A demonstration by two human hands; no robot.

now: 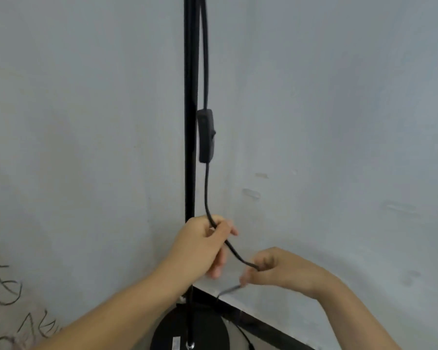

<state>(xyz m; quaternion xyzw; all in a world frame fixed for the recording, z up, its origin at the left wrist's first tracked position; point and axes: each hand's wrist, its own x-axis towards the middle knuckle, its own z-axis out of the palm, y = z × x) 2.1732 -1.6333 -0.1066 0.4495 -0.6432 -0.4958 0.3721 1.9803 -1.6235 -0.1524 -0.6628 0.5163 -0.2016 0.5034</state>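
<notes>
Now both hands grip the cord (pixel 206 193), hanging vertically, bending rightward.

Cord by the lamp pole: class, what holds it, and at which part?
Both hands hold the cord below its switch: the left hand grips it higher up, the right hand holds it further down.

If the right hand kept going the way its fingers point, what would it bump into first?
Probably the left hand, whose lower fingers lie just leftward of the right hand pinching the thin black cord. The black metal lamp pole stands beyond. Depth is hard to judge.
</notes>
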